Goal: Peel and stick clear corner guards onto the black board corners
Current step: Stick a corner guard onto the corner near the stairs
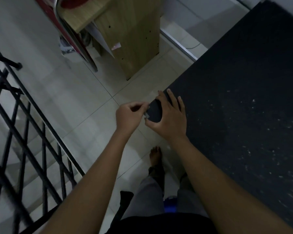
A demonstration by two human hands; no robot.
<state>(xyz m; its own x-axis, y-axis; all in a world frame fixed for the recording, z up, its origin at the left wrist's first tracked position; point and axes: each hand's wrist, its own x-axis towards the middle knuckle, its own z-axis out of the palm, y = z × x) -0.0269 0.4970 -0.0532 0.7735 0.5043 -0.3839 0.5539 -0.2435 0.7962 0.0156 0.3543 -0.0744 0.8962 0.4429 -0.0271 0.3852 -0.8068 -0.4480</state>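
Both forearms reach forward from the bottom of the view toward the near-left corner of the board [235,102], a large black panel that fills the right side and serves as the desk top. White specks lie scattered over its right portion.

Right hand [169,115] lies flat on the board at that corner, fingers spread across the top surface and thumb wrapped round the edge. The placement appears to steady the corner and frame the spot where the guard seats.

Left hand [128,114] hovers just off the corner, fingertips pinched together on a small pale piece, judged to be the guard [147,114]. The guard sits against the corner edge, between the left fingertips and the right thumb. Whether its backing is already peeled cannot be told; the piece is small and blurred.

Step in hand, as judged: seating the guard onto this corner. The pinch grip keeps the adhesive face clear of the skin until alignment is set.

Below the hands lie tiled floor [85,105] and a bare foot [156,156]. A black railing [24,132] runs along the left.

No brand, label or legible writing is visible.
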